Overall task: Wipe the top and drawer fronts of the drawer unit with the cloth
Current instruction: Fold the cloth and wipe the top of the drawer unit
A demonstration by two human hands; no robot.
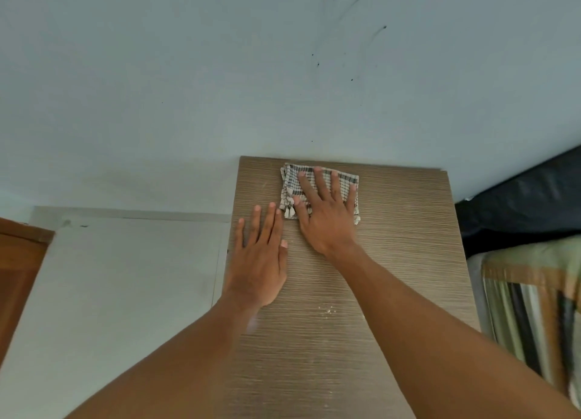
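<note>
Two hands lay flat on the brown top [393, 261] of the drawer unit when I looked through the head camera. The right hand [327, 217] was spread wide open, palm down, on the cloth [345, 184], pressing it onto the wood without any fingers curled around it. The cloth was a small folded square with dark lines crossing on a pale ground and little tassels along its near edge. It sat near the back edge of the top, close to the wall [188, 88], a bit left of the middle. The left hand [261, 261] was open too, fingers straight and close together, and it held nothing. It rested on the bare wood by the left edge of the top, just beside the cloth, with its fingertips almost at the tassels. The top had thin lines running across it like wood grain. I saw some small white crumbs [327, 310] on it, nearer to me than the hands, and a few pale specks here and there. The wall behind was pale blue-grey with some dark marks and thin scratches high up. On the left stood a flat white panel [119, 292], and past it a piece of red-brown wood [19, 267]. On the right there was something dark and shiny [518, 211], and below it a striped cloth cover [534, 308]. I could not see the drawer fronts from up here.
</note>
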